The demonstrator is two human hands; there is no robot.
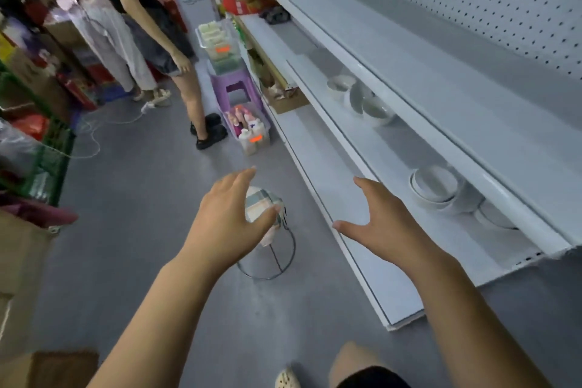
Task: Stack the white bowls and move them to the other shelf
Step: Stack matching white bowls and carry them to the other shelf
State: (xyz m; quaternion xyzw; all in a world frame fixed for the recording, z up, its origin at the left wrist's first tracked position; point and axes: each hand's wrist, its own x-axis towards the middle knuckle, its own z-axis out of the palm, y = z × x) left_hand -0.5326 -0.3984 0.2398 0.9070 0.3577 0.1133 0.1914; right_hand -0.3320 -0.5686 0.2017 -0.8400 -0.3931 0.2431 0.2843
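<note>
A stack of white bowls (434, 187) sits on the middle white shelf (396, 164) at the right, partly hidden under the shelf above. Farther along the same shelf lie several loose white bowls (362, 99), some tipped on their sides. My right hand (382, 225) is open, fingers spread, held over the front edge of the lowest shelf (318, 148), to the left of the stack and apart from it. Over the floor, my left hand (233, 217) is also open and empty, above a small stool.
A round stool with a checked cushion (267, 230) stands on the grey floor under my left hand. A purple stool (234, 88) and clear bins (250, 127) stand by the shelf farther on. Two people (176, 50) stand in the aisle. Boxes and green crates line the left.
</note>
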